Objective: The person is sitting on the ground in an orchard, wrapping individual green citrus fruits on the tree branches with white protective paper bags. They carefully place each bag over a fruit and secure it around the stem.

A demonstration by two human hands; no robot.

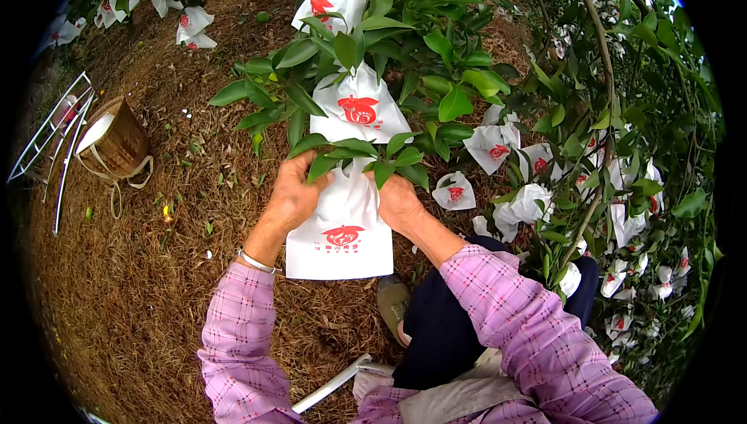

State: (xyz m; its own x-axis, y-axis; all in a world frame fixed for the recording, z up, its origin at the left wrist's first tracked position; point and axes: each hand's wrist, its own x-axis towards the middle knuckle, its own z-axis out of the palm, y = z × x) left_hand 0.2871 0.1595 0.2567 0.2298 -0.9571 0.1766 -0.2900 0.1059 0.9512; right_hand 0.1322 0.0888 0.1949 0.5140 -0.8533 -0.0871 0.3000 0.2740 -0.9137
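A white paper fruit bag (341, 214) with a red printed fruit emblem hangs from a leafy branch in front of me. My left hand (297, 185) pinches the left side of its gathered neck. On the right side, my right hand (399, 201) grips the neck too, its fingertips partly behind leaves. The bag's lower part spreads flat and whatever it encloses is hidden. Just above hangs a second white bag (359, 110), its top tucked under green leaves (350, 147). Higher on the same foliage is a third bag (335, 1).
Leafy branches (604, 68) with several bagged fruits (496, 147) fill the right side. A woven basket (119, 143) with straps and white contents stands at left, beside a metal ladder (74, 126). Dry straw (175, 284) covers the ground. A metal bar (331, 386) lies near my leg.
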